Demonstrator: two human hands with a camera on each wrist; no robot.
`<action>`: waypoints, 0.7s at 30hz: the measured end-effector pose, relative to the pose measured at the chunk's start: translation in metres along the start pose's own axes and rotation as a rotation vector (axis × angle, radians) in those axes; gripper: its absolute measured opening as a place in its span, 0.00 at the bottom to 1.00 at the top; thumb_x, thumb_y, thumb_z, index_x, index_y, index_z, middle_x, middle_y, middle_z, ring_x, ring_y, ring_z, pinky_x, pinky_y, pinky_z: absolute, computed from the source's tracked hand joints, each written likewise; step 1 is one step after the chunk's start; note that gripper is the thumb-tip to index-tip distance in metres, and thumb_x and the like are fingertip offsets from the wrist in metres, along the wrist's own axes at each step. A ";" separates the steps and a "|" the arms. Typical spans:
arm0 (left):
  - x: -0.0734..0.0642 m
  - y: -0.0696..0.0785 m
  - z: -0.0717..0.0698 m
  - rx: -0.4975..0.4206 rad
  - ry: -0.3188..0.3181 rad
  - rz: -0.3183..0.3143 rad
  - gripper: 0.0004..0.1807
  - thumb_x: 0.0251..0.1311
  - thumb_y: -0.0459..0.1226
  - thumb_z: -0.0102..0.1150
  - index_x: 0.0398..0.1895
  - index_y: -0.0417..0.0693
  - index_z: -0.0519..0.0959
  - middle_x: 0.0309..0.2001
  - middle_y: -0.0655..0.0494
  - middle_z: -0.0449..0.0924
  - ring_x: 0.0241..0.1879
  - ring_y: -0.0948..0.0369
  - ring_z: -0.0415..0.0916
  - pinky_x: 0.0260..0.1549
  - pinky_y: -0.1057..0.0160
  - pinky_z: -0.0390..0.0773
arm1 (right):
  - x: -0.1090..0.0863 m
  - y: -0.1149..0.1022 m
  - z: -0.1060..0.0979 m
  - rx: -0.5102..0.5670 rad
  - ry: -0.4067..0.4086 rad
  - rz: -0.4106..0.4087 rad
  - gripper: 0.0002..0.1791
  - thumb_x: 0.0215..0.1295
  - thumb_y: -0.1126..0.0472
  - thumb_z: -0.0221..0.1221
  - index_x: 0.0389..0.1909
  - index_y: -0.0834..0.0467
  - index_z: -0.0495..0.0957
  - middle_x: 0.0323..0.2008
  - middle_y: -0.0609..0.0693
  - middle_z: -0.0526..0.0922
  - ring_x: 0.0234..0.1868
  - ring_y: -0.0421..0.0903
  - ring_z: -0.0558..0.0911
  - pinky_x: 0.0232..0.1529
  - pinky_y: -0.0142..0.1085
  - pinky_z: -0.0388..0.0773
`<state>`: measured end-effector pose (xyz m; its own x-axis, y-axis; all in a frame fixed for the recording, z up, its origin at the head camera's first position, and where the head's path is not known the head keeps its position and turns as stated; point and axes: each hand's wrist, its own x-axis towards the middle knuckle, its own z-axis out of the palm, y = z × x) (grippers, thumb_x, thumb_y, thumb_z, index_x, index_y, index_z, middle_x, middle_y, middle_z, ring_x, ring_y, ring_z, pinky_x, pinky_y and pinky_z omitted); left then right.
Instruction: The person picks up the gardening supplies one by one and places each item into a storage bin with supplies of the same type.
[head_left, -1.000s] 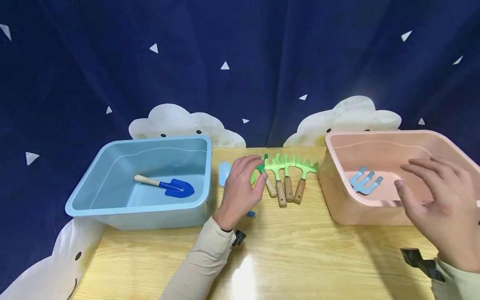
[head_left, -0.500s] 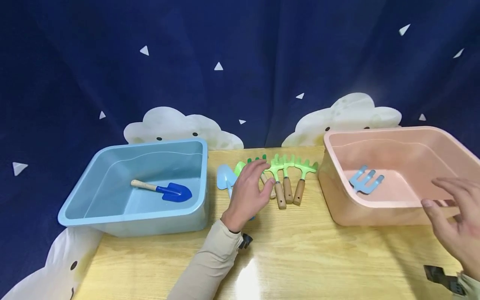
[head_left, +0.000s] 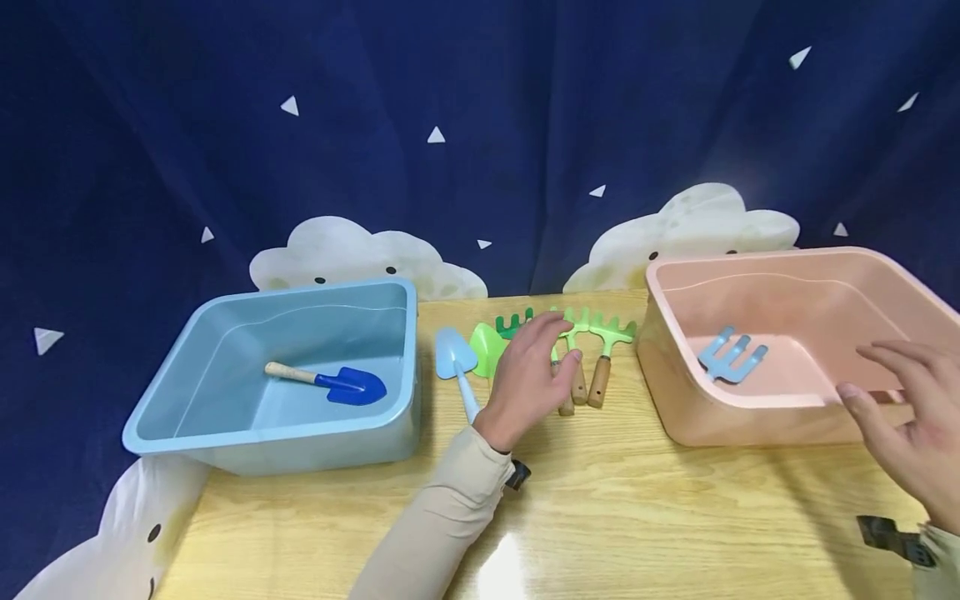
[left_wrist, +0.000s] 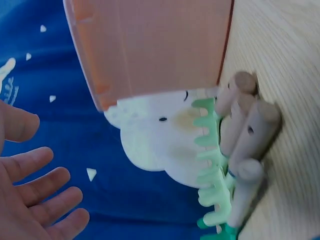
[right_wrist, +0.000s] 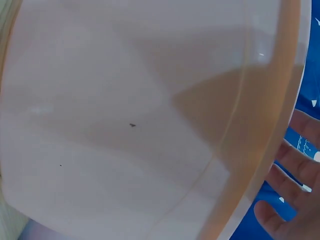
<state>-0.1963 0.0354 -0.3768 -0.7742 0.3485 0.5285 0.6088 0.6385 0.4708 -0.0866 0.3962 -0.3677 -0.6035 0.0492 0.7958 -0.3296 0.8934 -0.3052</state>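
My left hand (head_left: 528, 379) hovers over a row of small garden rakes, fingers relaxed and holding nothing. The left wrist view shows its spread fingers apart from the light green rake heads (left_wrist: 215, 185) and their wooden handles (left_wrist: 257, 130). A dark green rake (head_left: 513, 323) lies left of the light green rakes (head_left: 612, 332), partly hidden by the hand. Farther left are a green trowel (head_left: 486, 346) and a light blue trowel (head_left: 453, 354). My right hand (head_left: 911, 417), loose and holding nothing, is at the front of the pink tub (head_left: 750, 425), where a light blue hand fork (head_left: 733, 360) leans inside.
On the left stands a blue tub (head_left: 315, 446) with a dark blue trowel (head_left: 352, 386) lying in it. Both tubs rest on a wooden table (head_left: 637, 517). A navy curtain (head_left: 510, 183) with white clouds hangs behind.
My left hand has moved right, from beside the trowels to over the light green rakes, uncovering both trowels. My right hand has drawn right and slightly down. No tool has visibly moved.
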 end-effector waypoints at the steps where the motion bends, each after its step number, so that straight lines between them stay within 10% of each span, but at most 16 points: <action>1: 0.001 0.003 0.001 0.007 0.000 0.009 0.18 0.58 0.44 0.53 0.51 0.50 0.76 0.58 0.56 0.72 0.59 0.59 0.69 0.56 0.60 0.71 | 0.001 0.000 0.000 0.000 -0.002 -0.004 0.33 0.61 0.42 0.53 0.49 0.69 0.74 0.56 0.66 0.73 0.64 0.47 0.66 0.52 0.16 0.50; 12: 0.009 0.038 0.036 0.087 -0.008 0.182 0.19 0.58 0.46 0.51 0.51 0.50 0.74 0.57 0.57 0.72 0.58 0.62 0.70 0.54 0.66 0.71 | -0.006 0.015 -0.006 -0.006 -0.053 0.029 0.31 0.57 0.44 0.58 0.49 0.68 0.75 0.56 0.61 0.74 0.64 0.45 0.66 0.64 0.27 0.56; 17: 0.007 0.048 0.050 0.118 -0.048 0.212 0.21 0.58 0.47 0.50 0.54 0.51 0.73 0.58 0.58 0.72 0.58 0.63 0.70 0.55 0.66 0.71 | -0.009 0.026 -0.006 -0.067 -0.084 -0.065 0.37 0.55 0.35 0.55 0.50 0.64 0.76 0.52 0.67 0.75 0.58 0.56 0.71 0.65 0.28 0.54; 21: 0.004 0.051 0.059 0.168 -0.078 0.242 0.24 0.59 0.48 0.49 0.57 0.50 0.70 0.59 0.56 0.72 0.60 0.62 0.69 0.58 0.66 0.68 | -0.009 0.031 -0.006 -0.075 -0.095 -0.093 0.36 0.52 0.36 0.58 0.49 0.63 0.77 0.50 0.66 0.76 0.46 0.46 0.73 0.62 0.24 0.54</action>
<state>-0.1786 0.1100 -0.3919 -0.6250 0.5519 0.5521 0.7450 0.6329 0.2106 -0.0867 0.4259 -0.3814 -0.6405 -0.0746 0.7644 -0.3340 0.9233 -0.1898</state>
